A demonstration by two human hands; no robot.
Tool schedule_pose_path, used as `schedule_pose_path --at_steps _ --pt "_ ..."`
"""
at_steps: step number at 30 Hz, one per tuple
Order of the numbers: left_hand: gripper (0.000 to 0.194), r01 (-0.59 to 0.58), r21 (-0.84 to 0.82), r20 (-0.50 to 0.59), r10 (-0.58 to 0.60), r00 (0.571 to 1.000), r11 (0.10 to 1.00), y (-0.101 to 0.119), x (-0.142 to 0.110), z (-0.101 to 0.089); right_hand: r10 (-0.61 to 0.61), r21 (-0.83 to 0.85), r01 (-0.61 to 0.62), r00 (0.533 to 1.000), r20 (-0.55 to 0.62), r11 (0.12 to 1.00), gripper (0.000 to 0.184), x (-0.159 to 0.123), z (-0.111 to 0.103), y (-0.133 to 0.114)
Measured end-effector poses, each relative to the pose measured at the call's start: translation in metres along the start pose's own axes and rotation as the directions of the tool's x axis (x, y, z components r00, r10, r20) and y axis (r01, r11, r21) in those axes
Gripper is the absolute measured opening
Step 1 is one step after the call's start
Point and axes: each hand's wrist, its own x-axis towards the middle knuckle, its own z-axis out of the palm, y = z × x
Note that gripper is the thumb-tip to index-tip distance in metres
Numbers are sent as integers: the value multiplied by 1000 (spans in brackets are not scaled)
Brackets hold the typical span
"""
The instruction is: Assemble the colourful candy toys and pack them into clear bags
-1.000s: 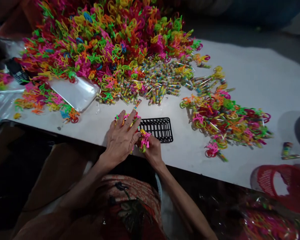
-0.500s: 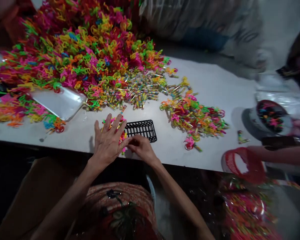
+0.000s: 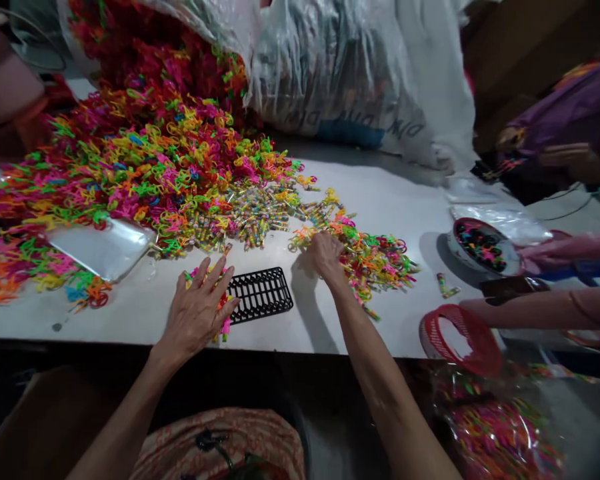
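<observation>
My left hand [image 3: 197,310] lies with spread fingers over the left end of a black slotted plastic rack [image 3: 261,294]. Small bright plastic toys [image 3: 225,328] show beneath and beside that hand; how they sit in the rack is partly hidden. The rack's right part has bare slots. My right hand [image 3: 325,255] is at the left edge of a smaller pile of colourful toys with wrapped candy-like tubes [image 3: 380,263]. Its fingers are blurred and turned away, so I cannot make out whether they grip a piece. Loose printed tubes [image 3: 253,217] lie beyond the rack.
A big heap of bright plastic toys [image 3: 145,167] covers the left back. Clear plastic bags [image 3: 103,247] lie before it. White sacks [image 3: 340,87] stand behind. At right are a bowl of dark pieces [image 3: 480,247], a red basket [image 3: 460,340] and another person's arms [image 3: 545,310].
My right hand held a pink and yellow toy, then was at the rack beside my left hand; now it has gone right to the smaller pile. The view has swung right and up.
</observation>
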Motion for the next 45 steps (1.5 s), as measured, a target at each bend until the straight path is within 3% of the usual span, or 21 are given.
schedule_pose_path --at_steps 2,5,10,14,19,23,25,28,32,36,43,45 --pt "52 -3 13 -6 4 1000 1000 0 -1 1 -19 52 20 1000 -25 998 9 -17 -4 1" --pt "52 -2 21 -11 2 1000 1000 1 -1 2 -54 259 48 998 16 965 3 -48 -6 -4" --pt "53 6 35 15 -6 1000 999 2 -1 1 -66 595 -31 988 140 803 12 -84 9 -27" --pt "53 -1 30 31 0 1000 1000 2 0 -3 -80 717 -143 960 268 682 9 -92 26 -49" --pt "56 0 3 60 0 998 1000 2 1 -7 -161 776 -152 937 311 612 8 -95 45 -78" --pt "60 -3 -1 76 3 997 1000 2 1 -7 -277 830 -205 878 389 518 8 -94 54 -94" --pt "60 -3 4 90 2 996 1000 2 1 -7 -320 822 -162 866 383 546 9 -92 56 -96" --pt "59 10 13 103 -11 995 1000 4 2 -8 -357 750 -56 854 378 659 10 -90 56 -95" --pt "59 19 29 111 -23 994 999 6 4 -10 -449 641 130 816 364 756 15 -89 52 -93" --pt "57 21 38 98 -25 995 999 7 4 -10 -547 635 256 776 315 729 9 -90 53 -92" --pt "58 11 24 47 -12 999 1000 6 3 -6 -519 703 191 805 288 685 17 -88 54 -91" --pt "58 0 20 40 -1 999 1000 6 2 -6 -538 693 209 789 297 690 15 -86 53 -89"
